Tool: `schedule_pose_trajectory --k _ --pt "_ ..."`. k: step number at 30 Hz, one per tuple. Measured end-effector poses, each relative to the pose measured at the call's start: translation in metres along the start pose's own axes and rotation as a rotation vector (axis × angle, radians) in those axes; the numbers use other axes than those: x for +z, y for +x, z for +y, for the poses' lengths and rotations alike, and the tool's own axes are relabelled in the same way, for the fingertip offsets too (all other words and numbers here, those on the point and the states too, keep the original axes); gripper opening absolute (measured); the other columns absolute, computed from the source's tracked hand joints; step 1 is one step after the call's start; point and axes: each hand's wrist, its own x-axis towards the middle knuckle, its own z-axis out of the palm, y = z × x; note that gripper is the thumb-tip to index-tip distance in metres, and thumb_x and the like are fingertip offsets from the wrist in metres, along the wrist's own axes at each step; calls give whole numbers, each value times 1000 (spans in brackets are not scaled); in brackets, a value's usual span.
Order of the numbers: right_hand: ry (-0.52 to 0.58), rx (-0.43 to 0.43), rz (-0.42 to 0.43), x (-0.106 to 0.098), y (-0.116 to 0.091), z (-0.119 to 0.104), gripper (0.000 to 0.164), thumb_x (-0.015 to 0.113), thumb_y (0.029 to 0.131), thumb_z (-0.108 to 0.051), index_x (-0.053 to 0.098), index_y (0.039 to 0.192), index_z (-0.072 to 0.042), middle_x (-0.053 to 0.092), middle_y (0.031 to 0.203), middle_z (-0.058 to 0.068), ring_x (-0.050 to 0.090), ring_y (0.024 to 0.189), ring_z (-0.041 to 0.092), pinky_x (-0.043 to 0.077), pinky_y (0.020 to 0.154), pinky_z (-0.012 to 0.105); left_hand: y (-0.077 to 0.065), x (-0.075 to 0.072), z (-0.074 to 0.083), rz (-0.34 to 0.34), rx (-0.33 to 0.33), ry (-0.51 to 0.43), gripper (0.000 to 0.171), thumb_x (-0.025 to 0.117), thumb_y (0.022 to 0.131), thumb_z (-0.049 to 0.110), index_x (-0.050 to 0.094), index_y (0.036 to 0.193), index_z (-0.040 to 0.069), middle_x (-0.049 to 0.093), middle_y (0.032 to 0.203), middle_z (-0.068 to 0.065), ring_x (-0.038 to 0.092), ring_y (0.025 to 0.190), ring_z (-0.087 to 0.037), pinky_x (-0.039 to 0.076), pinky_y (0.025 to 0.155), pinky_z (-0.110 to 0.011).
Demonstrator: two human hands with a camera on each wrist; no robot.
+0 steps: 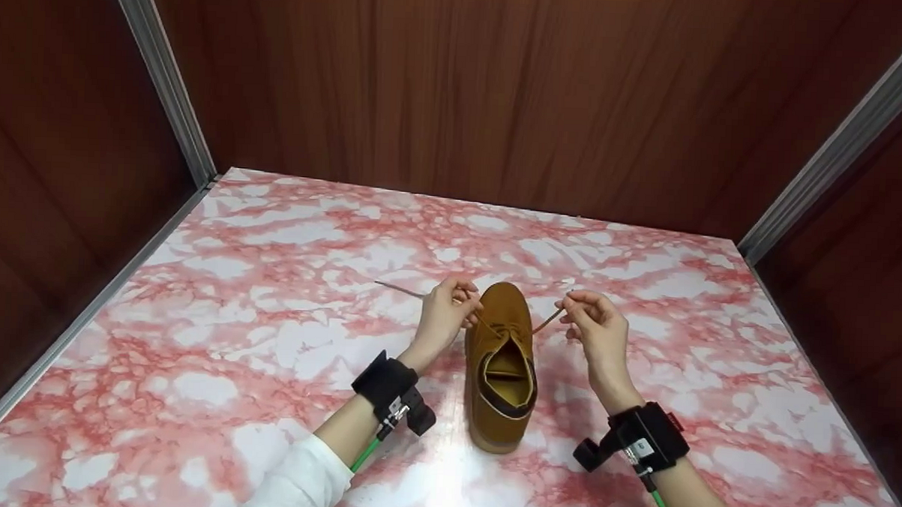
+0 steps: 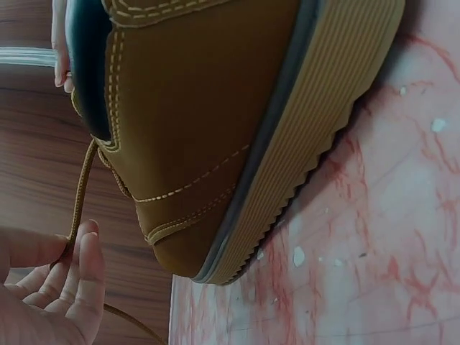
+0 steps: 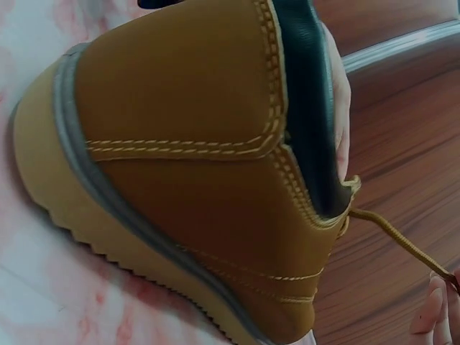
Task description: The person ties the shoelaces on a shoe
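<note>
A tan lace-up shoe [image 1: 499, 428] with a thick ridged sole [image 2: 316, 122] stands upright on the table, its toe pointing away from me. On its left side, my left hand [image 1: 447, 313] pinches one end of the brown shoelace [image 2: 83, 183] between thumb and fingers; the loose tail trails off to the left. My right hand [image 1: 600, 326] pinches the other lace end [image 3: 399, 237] to the right of the shoe. Both lace ends run from the top of the eyelets, spread apart to either side. In the right wrist view only the fingertips show at the lower right.
The shoe stands on a red-and-white marbled tabletop [image 1: 268, 337]. Dark wood panels [image 1: 457, 88] rise behind and on both sides, with metal strips [image 1: 164, 78] at the corners. Each wrist wears a black strap [image 1: 647, 437] with a camera and green cable.
</note>
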Motion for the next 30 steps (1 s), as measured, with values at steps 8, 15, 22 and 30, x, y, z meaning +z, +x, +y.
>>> schedule_pose_trajectory --k 8,15,22,30 --pt "26 -5 -62 6 17 -6 35 71 80 -24 58 105 -3 62 93 20 58 71 27 46 48 27 2 3 5 36 26 -27 29 59 81 -10 36 97 -3 62 73 -17 59 61 -40 50 54 -41" --pt "47 4 -81 52 -26 -107 23 63 84 -4 49 100 3 64 84 16 56 65 17 43 49 22 1 3 8 57 78 9 28 62 80 -9 38 92 -1 63 71 -15 61 64 -34 50 55 -41" --pt "62 -28 -124 43 1 -81 26 67 83 -10 50 101 -2 65 88 18 59 67 24 45 50 25 2 5 11 56 67 -37 28 63 79 -9 40 94 -4 64 73 -15 63 64 -27 51 59 -35" --pt "61 -51 -169 25 49 -19 32 67 83 -11 49 108 -2 64 96 20 60 71 30 47 53 31 4 7 17 46 12 -47 28 66 80 -1 43 95 -4 66 74 -11 63 67 -19 51 64 -32"
